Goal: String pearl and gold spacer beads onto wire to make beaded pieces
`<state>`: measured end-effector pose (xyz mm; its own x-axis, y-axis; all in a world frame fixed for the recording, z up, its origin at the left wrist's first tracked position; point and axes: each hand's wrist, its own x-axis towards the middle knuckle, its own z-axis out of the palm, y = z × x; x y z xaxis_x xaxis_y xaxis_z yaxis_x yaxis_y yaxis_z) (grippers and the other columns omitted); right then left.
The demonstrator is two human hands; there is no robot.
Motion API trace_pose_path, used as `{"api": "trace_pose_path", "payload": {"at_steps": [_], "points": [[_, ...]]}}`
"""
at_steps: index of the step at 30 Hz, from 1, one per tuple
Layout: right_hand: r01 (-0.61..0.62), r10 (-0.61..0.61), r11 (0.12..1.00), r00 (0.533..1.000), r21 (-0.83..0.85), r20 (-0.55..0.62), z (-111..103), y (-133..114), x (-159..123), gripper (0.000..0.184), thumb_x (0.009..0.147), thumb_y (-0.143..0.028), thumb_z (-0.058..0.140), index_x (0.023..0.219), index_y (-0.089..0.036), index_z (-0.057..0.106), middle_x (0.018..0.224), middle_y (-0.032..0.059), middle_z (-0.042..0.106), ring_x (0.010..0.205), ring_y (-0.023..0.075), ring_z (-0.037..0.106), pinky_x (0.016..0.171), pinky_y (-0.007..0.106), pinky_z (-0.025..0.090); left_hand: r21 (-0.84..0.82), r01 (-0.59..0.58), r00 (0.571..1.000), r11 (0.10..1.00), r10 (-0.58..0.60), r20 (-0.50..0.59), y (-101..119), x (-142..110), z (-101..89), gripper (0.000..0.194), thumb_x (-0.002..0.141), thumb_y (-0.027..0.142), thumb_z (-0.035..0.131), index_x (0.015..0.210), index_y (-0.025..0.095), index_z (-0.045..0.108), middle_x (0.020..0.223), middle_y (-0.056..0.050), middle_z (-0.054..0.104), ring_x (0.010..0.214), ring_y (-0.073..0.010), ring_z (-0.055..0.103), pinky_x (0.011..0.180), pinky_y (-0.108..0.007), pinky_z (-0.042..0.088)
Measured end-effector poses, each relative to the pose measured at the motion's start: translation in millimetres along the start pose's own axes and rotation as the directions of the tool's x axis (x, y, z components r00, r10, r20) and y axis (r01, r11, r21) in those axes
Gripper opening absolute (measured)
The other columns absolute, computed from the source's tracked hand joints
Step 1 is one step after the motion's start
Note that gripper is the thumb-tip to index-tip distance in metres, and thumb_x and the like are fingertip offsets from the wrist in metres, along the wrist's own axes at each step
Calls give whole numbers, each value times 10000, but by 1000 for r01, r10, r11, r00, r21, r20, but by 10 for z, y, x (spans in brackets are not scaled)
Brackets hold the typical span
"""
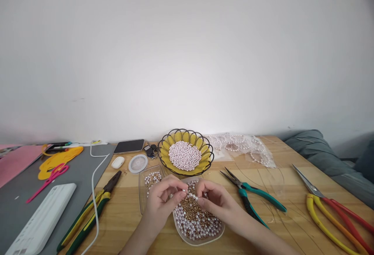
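Note:
My left hand pinches a small pearl bead between thumb and fingertips. Closed beside it, my right hand grips the end of a short string of pearl beads that lies between the two hands; its thread is too fine to make out. Both hands hover over a clear plastic box filled with loose pearly and gold beads. Partly behind my left hand stands a second clear box with fewer beads.
A yellow, black-rimmed basket of pearls stands behind. Teal needle-nose pliers and large red-yellow scissors lie right; green-yellow pliers, a white cable, power strip and phone left. Bagged pearl strands lie behind.

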<state>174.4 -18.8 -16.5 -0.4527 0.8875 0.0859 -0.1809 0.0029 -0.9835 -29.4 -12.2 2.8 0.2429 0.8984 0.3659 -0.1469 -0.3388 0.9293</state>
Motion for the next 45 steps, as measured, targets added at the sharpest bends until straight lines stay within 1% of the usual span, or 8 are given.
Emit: {"api": "trace_pose_path", "payload": {"at_steps": [13,17,23,31,37,40,43,45], "points": [[-13,12,999,1000,37,21,-1,35,-4,378,886,-528,732,805,-196,570,732,-40,476,674,135,399,612,258,319,-4,-9,1000,1000,9,27,-6,12,-5,88,902,263,745,905,237,830,850,-52,718,780,-150,672,660,-187,542],[-24,22,997,999,68,34,-9,40,-4,367,879,-513,745,811,-196,572,750,-35,490,681,134,416,620,257,342,-26,62,997,998,-61,46,-49,-20,-40,113,926,281,723,956,243,825,876,-55,778,744,-141,683,648,-186,536],[-54,49,994,997,99,51,-22,69,8,393,865,-527,755,810,-191,558,738,-40,484,646,119,426,603,249,333,-28,194,979,981,-192,61,-70,-69,-57,104,923,279,733,987,214,782,939,-62,808,876,-176,738,788,-237,572],[-81,78,995,996,60,43,-7,37,9,423,862,-568,737,817,-189,554,734,-40,471,638,120,407,596,255,321,-150,147,987,978,-135,92,-35,3,-24,92,847,247,813,819,181,755,889,-55,773,860,-169,715,778,-234,556],[-44,41,998,998,52,56,-3,24,4,379,888,-532,729,829,-192,572,749,-34,482,674,132,423,630,267,336,-162,183,976,970,-159,149,-38,9,-45,131,831,291,825,792,175,778,928,-75,700,861,-182,655,768,-264,530],[-31,27,998,998,62,60,-4,6,-1,371,892,-529,729,837,-193,583,765,-29,495,693,138,438,650,272,354,-156,195,977,968,-178,116,-29,-1,-33,179,818,354,832,849,185,783,959,-81,690,890,-205,640,769,-280,516],[-31,28,997,998,72,48,-7,-18,-4,365,891,-523,735,833,-194,588,761,-28,507,698,141,450,659,273,365,-118,204,979,972,-202,24,-13,-14,-20,307,846,477,781,969,196,765,971,-84,701,894,-218,623,755,-284,493],[-34,31,996,999,86,32,-10,-30,-4,366,887,-521,742,829,-194,590,754,-30,513,697,139,459,666,270,368,-44,181,983,983,-182,-20,-9,-16,-23,341,907,522,692,894,184,738,927,-79,702,864,-213,608,753,-284,473]]}}
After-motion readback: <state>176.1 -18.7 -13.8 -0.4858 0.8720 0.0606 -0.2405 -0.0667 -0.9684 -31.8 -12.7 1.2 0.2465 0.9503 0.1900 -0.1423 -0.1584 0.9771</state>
